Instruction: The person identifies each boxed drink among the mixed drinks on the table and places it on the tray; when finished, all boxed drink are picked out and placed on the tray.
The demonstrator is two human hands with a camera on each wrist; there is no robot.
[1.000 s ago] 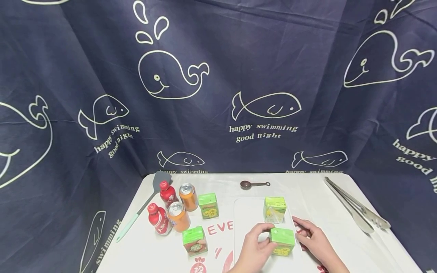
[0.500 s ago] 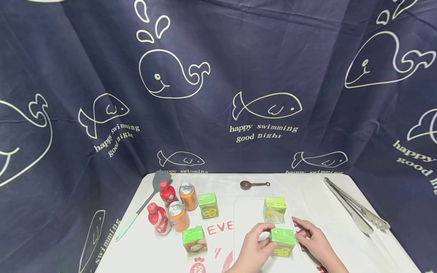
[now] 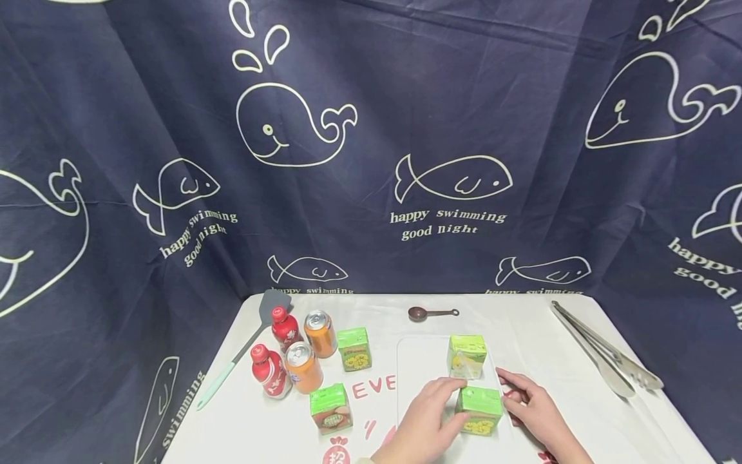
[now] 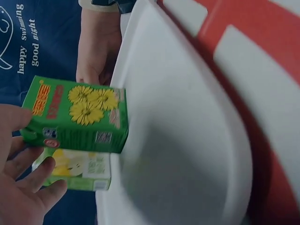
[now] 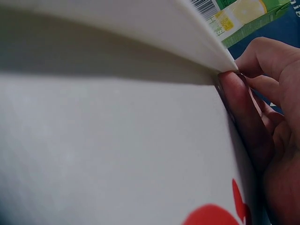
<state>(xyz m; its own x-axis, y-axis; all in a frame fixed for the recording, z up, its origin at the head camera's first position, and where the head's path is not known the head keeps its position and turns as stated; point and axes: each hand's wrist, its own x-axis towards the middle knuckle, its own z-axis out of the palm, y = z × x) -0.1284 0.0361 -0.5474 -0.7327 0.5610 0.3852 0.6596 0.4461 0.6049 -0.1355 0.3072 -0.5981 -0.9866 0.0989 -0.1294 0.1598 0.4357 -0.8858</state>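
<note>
In the head view a green drink carton [image 3: 478,410] with yellow flowers stands on the white tray [image 3: 414,361]. My left hand [image 3: 426,419] is at its left side, fingers loosely spread. From the left wrist view, the thumb of that left hand [image 4: 21,173] is by the carton's corner, and the other fingers stand apart from it. Behind it on the tray is a yellow-green carton [image 3: 466,356]. My right hand [image 3: 536,409] is at the tray's right edge. In the right wrist view, the right hand [image 5: 276,93] pinches the tray's rim.
Left of the tray stand two red bottles [image 3: 270,372], two orange cans [image 3: 303,368] and two more green cartons [image 3: 331,409]. A spatula [image 3: 246,345] lies at the left edge. A brown measuring spoon [image 3: 431,314] lies at the back, metal tongs [image 3: 605,351] at the right.
My left hand has drawn slightly left and its fingers have loosened from the flowered carton, which stays in place. The right hand keeps its place at the tray's edge.
</note>
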